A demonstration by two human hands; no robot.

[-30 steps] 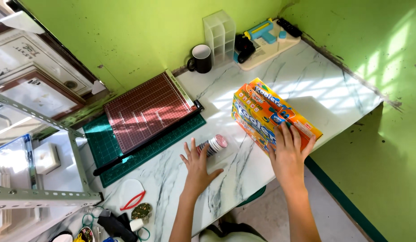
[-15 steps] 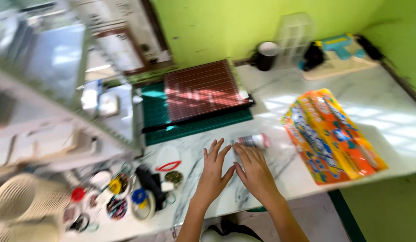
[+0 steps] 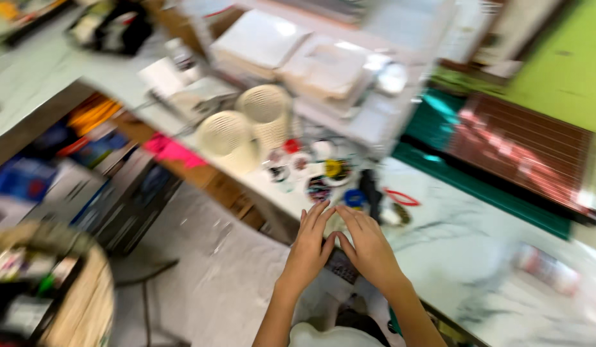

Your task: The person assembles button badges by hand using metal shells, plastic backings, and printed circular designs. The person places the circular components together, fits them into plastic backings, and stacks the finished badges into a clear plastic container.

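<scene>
The view is motion-blurred. My left hand (image 3: 311, 247) and my right hand (image 3: 370, 249) lie side by side, fingers stretched out, over the front edge of the white marble table (image 3: 465, 257). Neither holds anything. Just beyond the fingertips is a cluster of small coloured tape rolls (image 3: 327, 172), a blue roll (image 3: 355, 198) and a red loop-shaped item (image 3: 400, 197). A dark flat object (image 3: 341, 265) shows beneath my right palm; I cannot tell what it is.
A brown gridded paper cutter (image 3: 529, 148) rests on a green cutting mat (image 3: 503, 200) at the right. A small bottle (image 3: 545, 268) lies near the right edge. Two cream ribbed cylinders (image 3: 246, 125) and a shelf of white stacks (image 3: 323, 64) stand behind. Grey floor (image 3: 201, 270) lies left.
The view has swung left, so the orange box is out of sight. Both hands have moved left along the table, from the bottle to the tape rolls.
</scene>
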